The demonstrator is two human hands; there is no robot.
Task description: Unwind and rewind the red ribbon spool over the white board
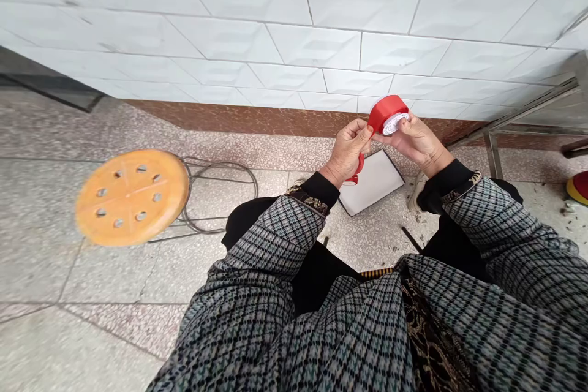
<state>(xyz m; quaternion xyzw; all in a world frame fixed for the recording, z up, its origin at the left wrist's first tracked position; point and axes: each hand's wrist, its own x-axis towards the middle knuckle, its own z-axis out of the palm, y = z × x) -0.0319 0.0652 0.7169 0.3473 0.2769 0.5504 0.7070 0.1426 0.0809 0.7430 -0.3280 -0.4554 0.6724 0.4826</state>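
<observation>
A roll of red ribbon, with a white spiral core at its end, is held up in front of me over the floor. My right hand is closed round the roll's right side, its thumb against the white core. At the roll's left edge, my left hand pinches the red strip between thumb and fingers. Below that hand hangs a small red curved piece; whether it is the ribbon's loose end or a separate thing I cannot tell. Behind and beneath the hands, a shallow white tray with dark edges rests on the floor.
An orange round stool with holes in its seat and thin metal legs stands at the left. A white tiled wall runs across the front. A metal frame stands at right, near a red and yellow object and small scraps.
</observation>
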